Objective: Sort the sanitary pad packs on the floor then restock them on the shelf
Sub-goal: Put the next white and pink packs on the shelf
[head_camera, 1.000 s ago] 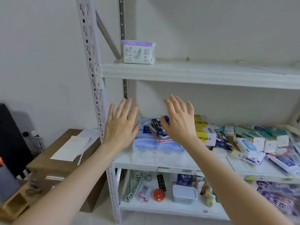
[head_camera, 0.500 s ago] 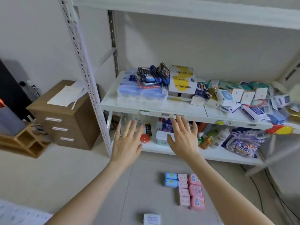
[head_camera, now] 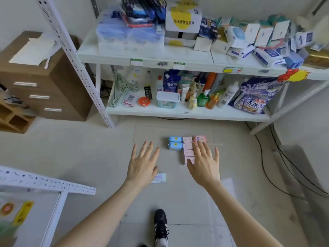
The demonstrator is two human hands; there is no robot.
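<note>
Now lowered from shelf [head_camera: 195, 60], left hand [head_camera: 142, 166], right hand [head_camera: 204, 166] spread above floor packs [head_camera: 188, 148]

Left hand [head_camera: 142, 166] and right hand [head_camera: 203, 164] have lowered toward the packs [head_camera: 188, 146].

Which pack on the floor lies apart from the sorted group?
The white, purple-printed pack, alone by the left hand; the blue packs and pink packs sit grouped together.

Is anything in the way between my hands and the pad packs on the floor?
Nothing visible is. The right hand is directly over the pink packs, and only bare floor separates the left hand from the blue packs.
</note>
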